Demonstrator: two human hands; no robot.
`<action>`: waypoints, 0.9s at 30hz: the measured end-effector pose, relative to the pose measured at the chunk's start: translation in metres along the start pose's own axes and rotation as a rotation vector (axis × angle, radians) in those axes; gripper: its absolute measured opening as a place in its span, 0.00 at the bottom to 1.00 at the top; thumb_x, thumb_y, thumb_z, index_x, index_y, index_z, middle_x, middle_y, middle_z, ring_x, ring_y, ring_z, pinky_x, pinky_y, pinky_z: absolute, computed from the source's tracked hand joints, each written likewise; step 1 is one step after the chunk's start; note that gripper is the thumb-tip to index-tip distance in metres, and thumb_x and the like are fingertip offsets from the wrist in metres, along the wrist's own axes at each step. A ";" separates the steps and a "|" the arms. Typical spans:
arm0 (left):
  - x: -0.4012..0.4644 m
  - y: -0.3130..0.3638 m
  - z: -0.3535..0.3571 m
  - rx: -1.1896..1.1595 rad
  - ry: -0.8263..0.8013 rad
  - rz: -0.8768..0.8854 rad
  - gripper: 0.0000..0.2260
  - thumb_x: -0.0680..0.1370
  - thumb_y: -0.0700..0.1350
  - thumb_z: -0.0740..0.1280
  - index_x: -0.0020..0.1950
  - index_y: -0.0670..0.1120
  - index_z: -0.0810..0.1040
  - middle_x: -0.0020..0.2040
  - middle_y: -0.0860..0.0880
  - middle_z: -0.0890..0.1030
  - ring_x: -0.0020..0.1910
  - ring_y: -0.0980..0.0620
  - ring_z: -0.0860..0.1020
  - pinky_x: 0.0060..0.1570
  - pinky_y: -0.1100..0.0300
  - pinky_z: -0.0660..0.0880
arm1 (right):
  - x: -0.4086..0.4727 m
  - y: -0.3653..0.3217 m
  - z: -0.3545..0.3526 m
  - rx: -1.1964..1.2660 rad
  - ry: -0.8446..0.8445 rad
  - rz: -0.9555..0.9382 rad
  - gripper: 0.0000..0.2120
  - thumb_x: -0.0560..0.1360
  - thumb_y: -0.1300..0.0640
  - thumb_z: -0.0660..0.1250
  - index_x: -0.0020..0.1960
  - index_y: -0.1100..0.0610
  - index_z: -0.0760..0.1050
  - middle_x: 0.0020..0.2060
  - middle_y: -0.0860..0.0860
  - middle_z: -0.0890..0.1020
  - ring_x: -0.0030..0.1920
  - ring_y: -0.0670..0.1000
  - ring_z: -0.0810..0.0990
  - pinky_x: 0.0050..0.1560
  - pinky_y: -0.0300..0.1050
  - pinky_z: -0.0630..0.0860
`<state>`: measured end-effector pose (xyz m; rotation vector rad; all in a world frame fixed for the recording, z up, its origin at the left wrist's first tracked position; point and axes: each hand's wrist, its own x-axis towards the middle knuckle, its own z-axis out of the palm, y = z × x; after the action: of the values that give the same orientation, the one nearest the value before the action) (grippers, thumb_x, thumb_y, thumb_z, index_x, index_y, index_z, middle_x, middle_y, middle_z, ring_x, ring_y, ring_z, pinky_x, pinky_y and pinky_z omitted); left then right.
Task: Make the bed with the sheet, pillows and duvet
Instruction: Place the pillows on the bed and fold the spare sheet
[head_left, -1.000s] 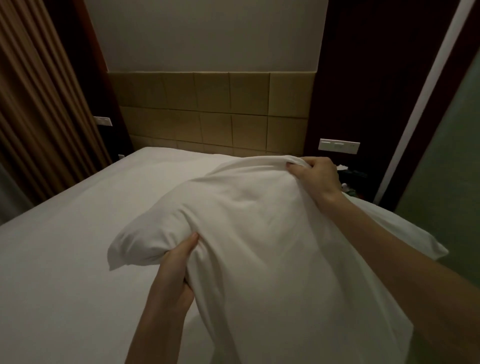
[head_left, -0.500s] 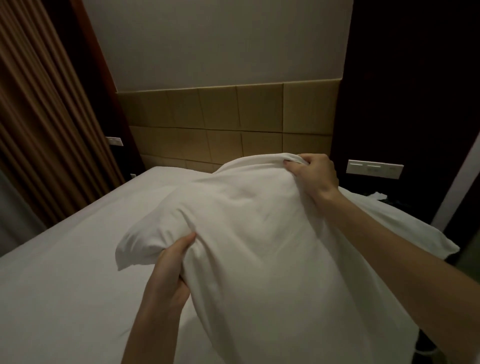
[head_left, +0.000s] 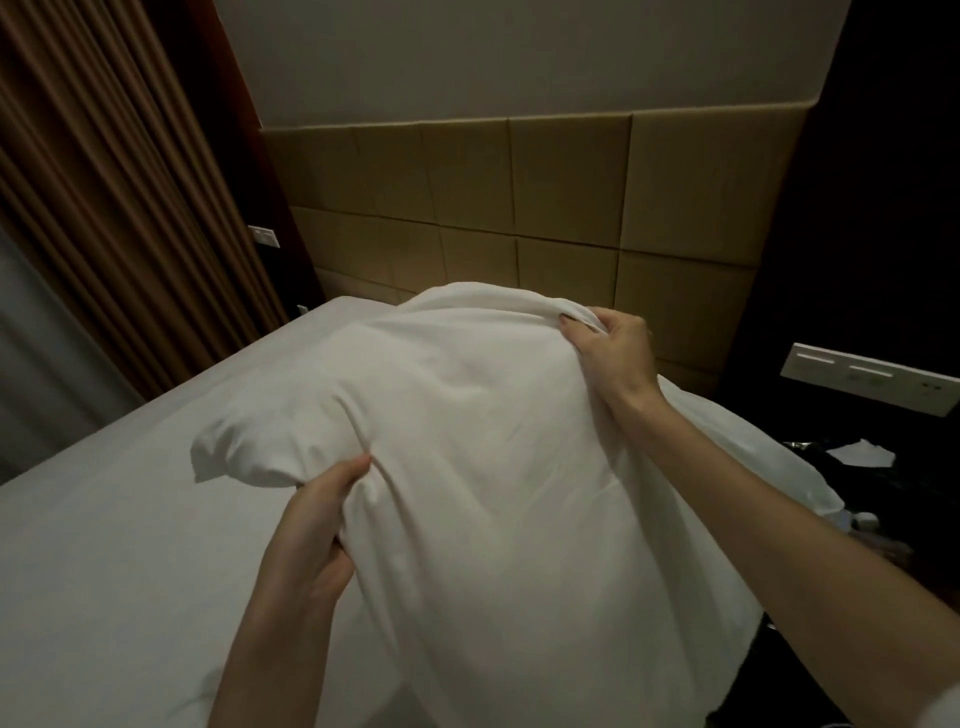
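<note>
A large white pillow (head_left: 493, 467) is held up over the right side of the bed. My left hand (head_left: 317, 512) grips its lower left edge, just below a bulging corner. At the pillow's top right corner my right hand (head_left: 613, 348) pinches a fold of the case. The bed (head_left: 104, 545) is covered with a smooth white sheet that stretches away to the left. Behind my right arm a second white pillow (head_left: 743, 441) lies near the bed's right edge, partly hidden.
A tan padded headboard (head_left: 545, 208) stands at the far end. Brown curtains (head_left: 104, 208) hang along the left. A white switch panel (head_left: 867, 379) sits on the dark wall at right, above a dark nightstand with paper (head_left: 862, 452) and small items.
My view has moved nearer to the headboard and turned a little left. Both hands keep the same grip, and the pillow has moved toward the head of the bed.
</note>
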<state>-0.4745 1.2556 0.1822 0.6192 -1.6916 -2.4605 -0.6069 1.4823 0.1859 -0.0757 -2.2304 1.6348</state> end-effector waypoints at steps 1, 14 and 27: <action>0.018 -0.005 0.006 0.003 0.005 -0.013 0.13 0.79 0.38 0.62 0.63 0.38 0.76 0.56 0.43 0.82 0.53 0.47 0.80 0.51 0.54 0.76 | 0.012 0.011 0.005 0.008 -0.004 0.007 0.06 0.72 0.42 0.66 0.38 0.40 0.79 0.37 0.42 0.83 0.42 0.49 0.81 0.47 0.58 0.80; 0.281 -0.053 0.081 0.010 0.258 -0.152 0.19 0.76 0.37 0.65 0.66 0.39 0.73 0.58 0.42 0.81 0.54 0.46 0.81 0.45 0.55 0.77 | 0.238 0.151 0.110 0.029 -0.228 0.157 0.11 0.76 0.46 0.66 0.46 0.53 0.82 0.38 0.48 0.84 0.42 0.52 0.81 0.44 0.52 0.79; 0.582 -0.181 0.160 0.052 0.215 -0.402 0.08 0.78 0.38 0.63 0.55 0.42 0.78 0.53 0.46 0.83 0.52 0.47 0.80 0.46 0.53 0.76 | 0.480 0.365 0.214 -0.403 -0.430 0.155 0.20 0.79 0.49 0.61 0.70 0.53 0.68 0.63 0.51 0.74 0.63 0.55 0.73 0.62 0.54 0.71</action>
<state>-1.0391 1.2903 -0.0954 1.2929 -1.6845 -2.4806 -1.1862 1.5308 -0.0809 0.0000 -2.9272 1.3422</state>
